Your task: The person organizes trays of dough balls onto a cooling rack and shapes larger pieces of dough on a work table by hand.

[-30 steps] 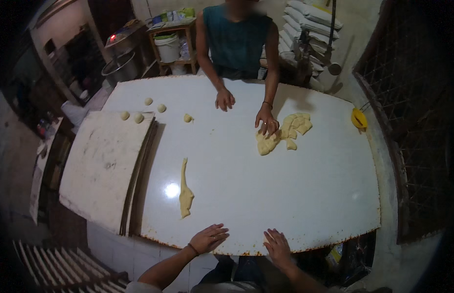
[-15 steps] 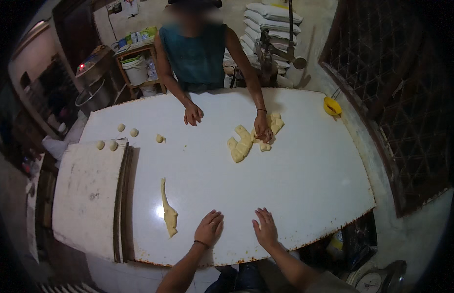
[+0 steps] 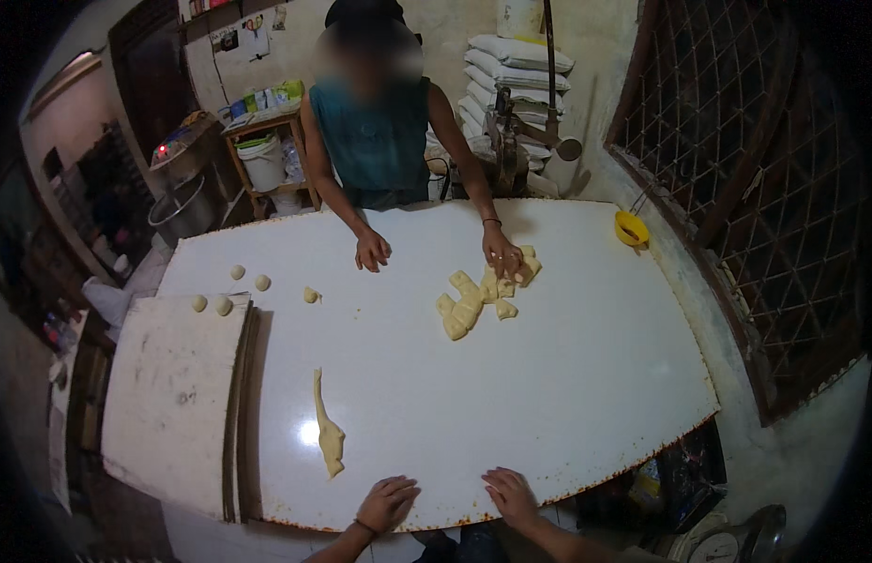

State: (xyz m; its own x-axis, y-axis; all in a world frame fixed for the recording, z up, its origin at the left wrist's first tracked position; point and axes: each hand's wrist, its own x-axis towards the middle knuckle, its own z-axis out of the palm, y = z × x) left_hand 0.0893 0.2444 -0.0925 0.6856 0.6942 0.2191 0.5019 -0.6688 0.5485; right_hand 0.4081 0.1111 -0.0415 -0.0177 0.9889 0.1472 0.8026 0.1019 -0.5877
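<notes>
My left hand (image 3: 389, 502) lies on the white table near its front edge, fingers loosely stretched and holding nothing. Across a short gap, my right hand (image 3: 511, 494) rests at the same edge, also open and bare. Nearest to my left hand is a long, tapered strip of pale dough (image 3: 329, 436), just beyond it and to the left; neither hand touches it. Farther off, a cluster of cut dough pieces (image 3: 462, 314) lies right of centre. A co-worker's hand (image 3: 502, 255) is on pieces there, while their other hand (image 3: 371, 251) rests on the table.
Stacked boards (image 3: 173, 394) cover the table's left end. Several round dough balls (image 3: 224, 306) sit on and behind them, with a small dough lump (image 3: 311, 295) nearby. A yellow bowl (image 3: 631, 228) stands at the far right corner. The table's front edge (image 3: 586, 485) is rusty.
The view has tilted up, so the scene sits lower. Both my hands have drawn back toward the front edge. The co-worker's hand has shifted slightly over the dough pieces.
</notes>
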